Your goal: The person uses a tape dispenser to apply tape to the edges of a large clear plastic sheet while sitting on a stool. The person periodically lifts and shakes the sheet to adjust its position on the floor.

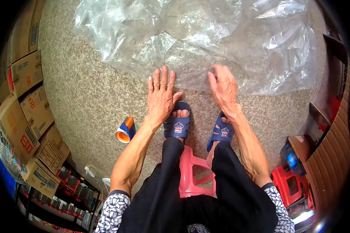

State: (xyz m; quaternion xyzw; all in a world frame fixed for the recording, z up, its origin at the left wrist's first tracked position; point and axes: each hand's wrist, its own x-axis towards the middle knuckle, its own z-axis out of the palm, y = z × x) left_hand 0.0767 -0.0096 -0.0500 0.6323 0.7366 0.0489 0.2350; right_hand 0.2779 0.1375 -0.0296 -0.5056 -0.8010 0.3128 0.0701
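Observation:
A large crumpled sheet of clear plastic film (198, 38) lies spread over the speckled floor (75, 75) in front of me. My left hand (162, 94) is palm down, fingers spread, its fingertips at the near edge of the film; nothing is held in it. Over that same edge, farther right, my right hand (223, 84) has bent fingers and looks slightly blurred. Whether it pinches the film is hidden. A blue and orange tape dispenser (125, 130) lies on the floor left of my left forearm.
My feet in blue sandals (178, 126) flank a pink plastic stool (186, 174) beneath me. Stacked cardboard boxes (36, 112) and a rack of goods (73, 189) line the left. At right stand a red stool (287, 186), a water bottle (293, 158) and wooden furniture (329, 151).

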